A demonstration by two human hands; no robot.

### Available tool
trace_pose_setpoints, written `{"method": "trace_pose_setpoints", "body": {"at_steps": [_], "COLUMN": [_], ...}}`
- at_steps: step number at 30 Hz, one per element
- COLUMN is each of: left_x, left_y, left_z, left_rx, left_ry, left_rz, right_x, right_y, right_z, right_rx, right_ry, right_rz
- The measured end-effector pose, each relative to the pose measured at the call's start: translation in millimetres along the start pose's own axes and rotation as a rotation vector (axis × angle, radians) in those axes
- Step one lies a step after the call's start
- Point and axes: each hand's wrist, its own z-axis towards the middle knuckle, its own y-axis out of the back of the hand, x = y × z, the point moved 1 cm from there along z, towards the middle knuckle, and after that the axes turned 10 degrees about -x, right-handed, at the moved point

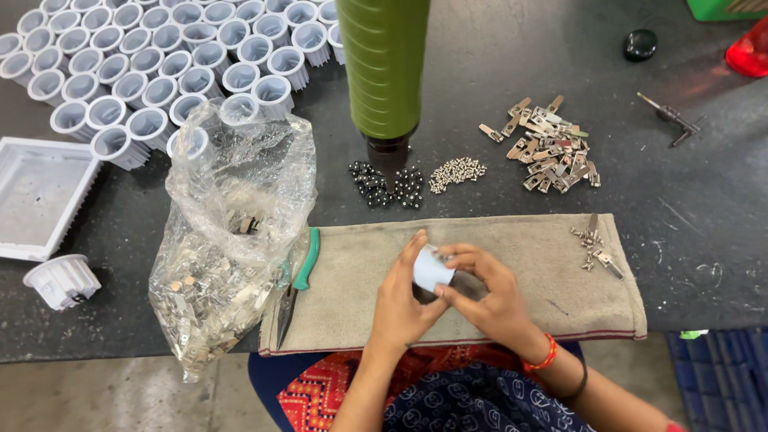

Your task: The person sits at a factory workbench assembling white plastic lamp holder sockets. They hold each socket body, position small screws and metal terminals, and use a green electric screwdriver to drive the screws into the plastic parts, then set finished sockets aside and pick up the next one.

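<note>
Left hand [398, 302]: grips the white cup [432, 270].
Right hand [490, 294]: pinches its far side (over the cloth [552, 272]).
Screwdriver [384, 72]: hangs beyond both hands.

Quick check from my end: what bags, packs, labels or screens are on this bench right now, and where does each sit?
Clear plastic bag: left of the cloth mat, crumpled, open at the top, part full of small silvery metal pieces.
White tray: far left edge, shallow, rectangular, moulded plastic.
Green container: top right corner, only a strip shows.
No labels, signs or screens show.
</note>
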Motion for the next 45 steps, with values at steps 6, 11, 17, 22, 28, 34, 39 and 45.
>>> {"method": "trace_pose_setpoints", "body": {"at_steps": [6,11,17,22,28,34,39,45], "left_x": [0.5,-3.5,-4.1,-2.2,-14.4,-16.0,-6.2,3.1], "left_y": [-3.6,-2.6,-3.2,-3.4,-8.1,-21.5,-24.6,-28.8], "left_z": [-4.4,-2.6,-3.7,-4.7,-1.5,5.2,6.4,5.4], "left_rx": [0.013,0.019,0.0,0.014,0.075,0.011,0.078,0.132], "left_ry": [0.139,0.099,0.047,0.112,-0.209,-0.235,-0.104,-0.09], "left_rz": [0.065,0.076,0.082,0.084,0.122,0.228,0.309,0.418], "right_x": [2.9,10.2,12.6,3.7,3.9,-2.3,-44.2,-86.4], "right_y": [2.3,2.2,-1.1,2.6,23.8,56.5,109.2,153.9], "right_z": [8.1,10.8,10.8,12.0,38.7,95.8,211.2,333.3], "right_rx": [-0.093,-0.071,-0.124,-0.047,0.268,0.409,0.041,-0.439], "right_ry": [-0.25,-0.176,0.065,0.046,-0.288,-0.354,-0.176,-0.284], "right_rz": [-0.003,-0.194,-0.307,-0.295,-0.061,-0.243,-0.672,-0.675]}}
